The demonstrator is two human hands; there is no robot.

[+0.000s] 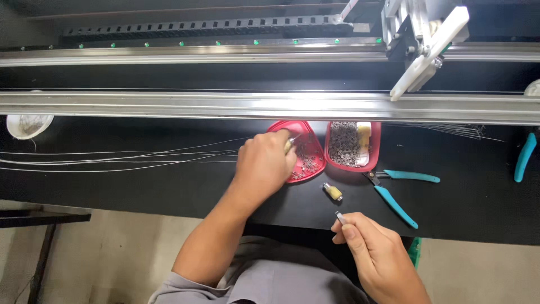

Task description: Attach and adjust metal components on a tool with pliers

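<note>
I observe the left hand [263, 164] resting over the near-left edge of a red heart-shaped tray [312, 147] on the black workbench [169, 188]. Its fingers are curled together, and a small yellowish piece [288, 146] shows at the fingertips above the tray; I take it to be pinched there, though the grip itself is hidden behind the knuckles. The tray holds a scatter of small metal parts [308, 163], too fine for me to identify.

The right hand [376, 256] sits at the near edge of the bench, well apart from the left. Its thumb and forefinger are pressed together on a thin metal piece [339, 216] whose tip stands up from the fingertips.

Just beside the first tray, to its right and touching it, I note a second red tray [373, 147] packed with thin metal pins [344, 143] and a pale yellow item at its right side. Between the trays and the right hand lies a small yellow and metal cylinder [332, 192]. Teal-handled cutters [396, 191] lie open to the right of it. A further teal handle [525, 157] lies at the far right edge.

Thin white wires [112, 159] run across the bench from the left toward the left hand. A long metal rail [169, 104] spans the bench behind the trays, and a white cup [28, 125] stands at the far left beneath it.
</note>
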